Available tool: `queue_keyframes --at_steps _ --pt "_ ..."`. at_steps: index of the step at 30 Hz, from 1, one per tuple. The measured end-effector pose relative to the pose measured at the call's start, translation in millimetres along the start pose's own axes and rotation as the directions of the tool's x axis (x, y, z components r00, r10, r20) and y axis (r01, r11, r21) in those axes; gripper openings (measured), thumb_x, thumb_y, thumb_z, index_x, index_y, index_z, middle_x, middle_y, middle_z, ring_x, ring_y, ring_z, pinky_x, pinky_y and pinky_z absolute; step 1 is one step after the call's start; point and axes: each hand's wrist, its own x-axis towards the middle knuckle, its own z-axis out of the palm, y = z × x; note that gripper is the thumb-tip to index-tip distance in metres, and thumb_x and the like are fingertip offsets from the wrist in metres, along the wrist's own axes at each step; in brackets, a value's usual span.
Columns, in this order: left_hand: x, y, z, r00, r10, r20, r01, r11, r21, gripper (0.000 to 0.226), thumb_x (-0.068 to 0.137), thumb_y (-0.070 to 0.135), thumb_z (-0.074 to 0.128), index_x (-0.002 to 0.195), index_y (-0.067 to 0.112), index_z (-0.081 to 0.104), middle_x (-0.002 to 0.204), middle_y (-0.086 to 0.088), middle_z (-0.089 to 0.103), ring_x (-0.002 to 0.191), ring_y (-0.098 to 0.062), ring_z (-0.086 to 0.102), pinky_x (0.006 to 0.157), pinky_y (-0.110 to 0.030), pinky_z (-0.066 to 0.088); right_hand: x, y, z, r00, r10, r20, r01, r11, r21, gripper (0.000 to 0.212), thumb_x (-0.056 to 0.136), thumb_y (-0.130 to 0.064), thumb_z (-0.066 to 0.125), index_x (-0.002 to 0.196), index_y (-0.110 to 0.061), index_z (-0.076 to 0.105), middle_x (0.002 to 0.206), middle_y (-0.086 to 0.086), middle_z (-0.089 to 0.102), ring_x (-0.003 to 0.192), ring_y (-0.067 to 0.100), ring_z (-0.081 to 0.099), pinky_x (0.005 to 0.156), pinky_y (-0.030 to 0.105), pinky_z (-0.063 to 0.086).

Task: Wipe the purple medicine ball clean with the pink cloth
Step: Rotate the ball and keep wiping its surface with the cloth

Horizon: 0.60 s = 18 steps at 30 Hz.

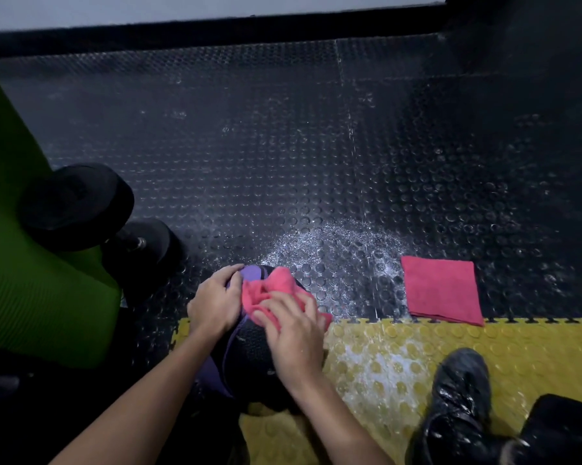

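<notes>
The left hand (pixel 215 298) cupped the purple medicine ball (pixel 249 347), fingers curled around it; the right hand (pixel 293 340) pressed the pink cloth (pixel 269 288) onto it with flat fingers.

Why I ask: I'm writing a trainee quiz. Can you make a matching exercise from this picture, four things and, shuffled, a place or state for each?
Things:
1. crumpled pink cloth
2. folded pink cloth
3. left hand
4. black shoe

Places or states:
A. lies flat, right of the medicine ball
B. stands on the yellow mat
C. pressed on the ball by the right hand
D. holds the ball's left side

Pairs: 1-C, 2-A, 3-D, 4-B
</notes>
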Motion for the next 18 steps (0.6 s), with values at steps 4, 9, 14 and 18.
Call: queue_keyframes --at_steps 4,9,14,18 --pt "-7.3 15.0 10.8 0.999 0.044 -0.024 -0.041 0.994 0.101 0.036 0.095 0.037 0.037 0.127 0.037 0.055 0.137 0.012 0.051 0.126 -0.019 0.045 0.105 -0.046 0.033 9.3 31.0 1.1 0.989 0.144 -0.032 -0.140 0.985 0.102 0.027 0.085 -0.046 0.048 0.092 -0.030 0.068 0.102 -0.016 0.066 0.091 0.020 0.055 0.072 0.034 0.043" --pt "-23.7 33.3 28.6 0.992 0.125 0.024 -0.127 0.956 0.263 0.039 0.095 0.042 0.034 0.131 0.039 0.049 0.144 0.016 0.041 0.134 -0.018 0.032 0.109 -0.051 0.021 24.1 90.5 -8.9 0.761 0.600 0.245 -0.647 0.724 0.238 0.027 0.092 -0.029 0.050 0.104 -0.011 0.065 0.105 0.010 0.067 0.093 0.026 0.060 0.067 0.025 0.035" --pt "-45.1 39.8 38.3 0.914 0.355 0.199 -0.406 0.820 0.403 0.046 0.091 0.054 0.029 0.134 0.045 0.043 0.147 0.020 0.035 0.140 -0.014 0.022 0.113 -0.046 0.014 4.0 120.3 -14.3 0.548 0.790 0.275 -0.822 0.448 0.352 0.029 0.090 -0.028 0.055 0.102 -0.005 0.067 0.103 0.016 0.067 0.095 0.030 0.060 0.081 0.033 0.044" --pt "-31.4 33.9 27.5 0.787 0.497 0.365 -0.613 0.698 0.370 0.068 0.074 0.070 0.010 0.131 0.052 0.042 0.147 0.024 0.033 0.140 -0.009 0.021 0.113 -0.040 0.011 12.0 128.8 -33.9 0.519 0.829 0.207 -0.803 0.390 0.450 0.031 0.089 -0.034 0.054 0.101 -0.009 0.066 0.099 0.014 0.068 0.093 0.031 0.062 0.086 0.041 0.049"
